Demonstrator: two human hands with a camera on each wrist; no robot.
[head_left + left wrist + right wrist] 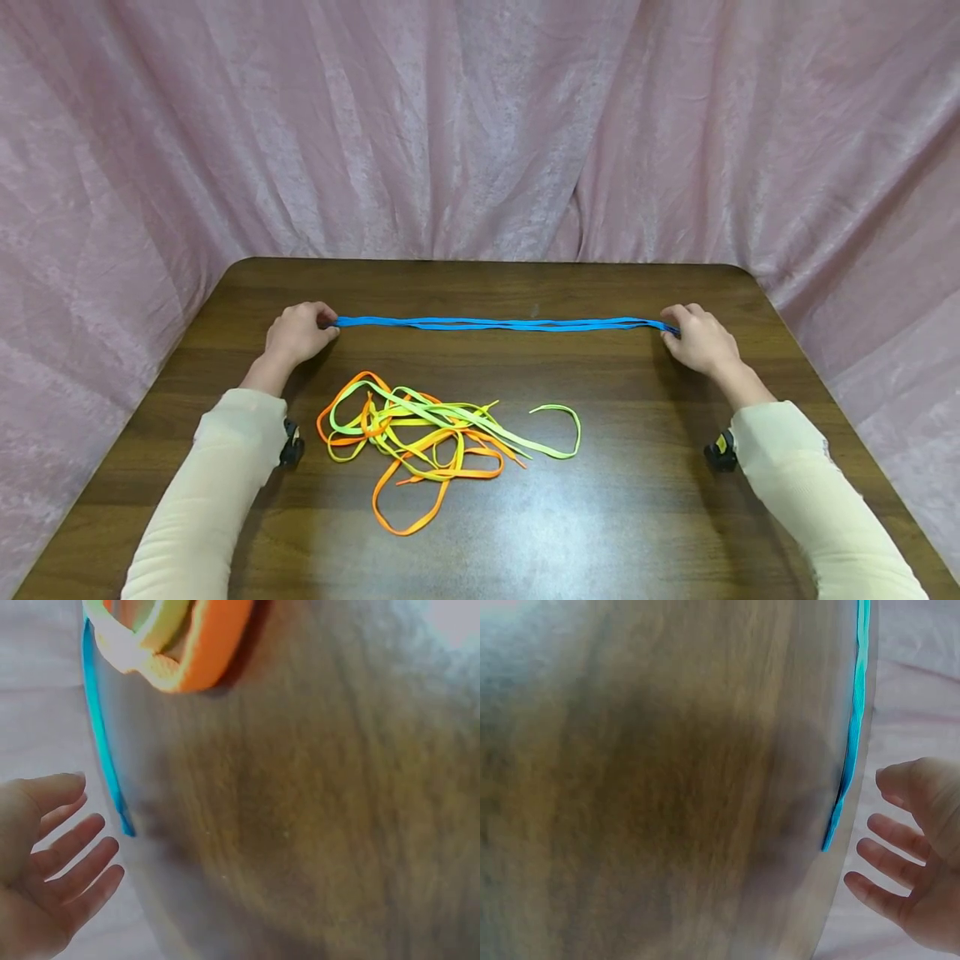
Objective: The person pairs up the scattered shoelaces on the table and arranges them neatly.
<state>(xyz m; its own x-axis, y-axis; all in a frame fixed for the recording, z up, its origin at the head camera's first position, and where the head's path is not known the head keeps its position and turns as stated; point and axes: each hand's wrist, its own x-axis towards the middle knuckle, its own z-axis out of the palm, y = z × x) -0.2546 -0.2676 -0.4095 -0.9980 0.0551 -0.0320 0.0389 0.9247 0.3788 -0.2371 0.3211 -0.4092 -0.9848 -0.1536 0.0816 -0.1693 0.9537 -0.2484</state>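
A blue shoelace (487, 323), doubled into two nearly parallel strands, lies stretched left to right across the far part of the table. At its left end is my left hand (298, 333); in the left wrist view its fingers (79, 859) are spread and relaxed, beside the lace's end (120, 806). My right hand (703, 340) is at the other end, overlapping it in the head view. The right wrist view shows that hand's fingers (889, 862) apart, with the lace tip (831, 832) lying beside them.
Nearer the front, left of the middle, orange (412, 529), yellow (412, 472) and light green (517, 435) shoelaces lie in a loose tangle. One green end curls out to the right. A pink curtain (480, 125) hangs around the brown wooden table (630, 500).
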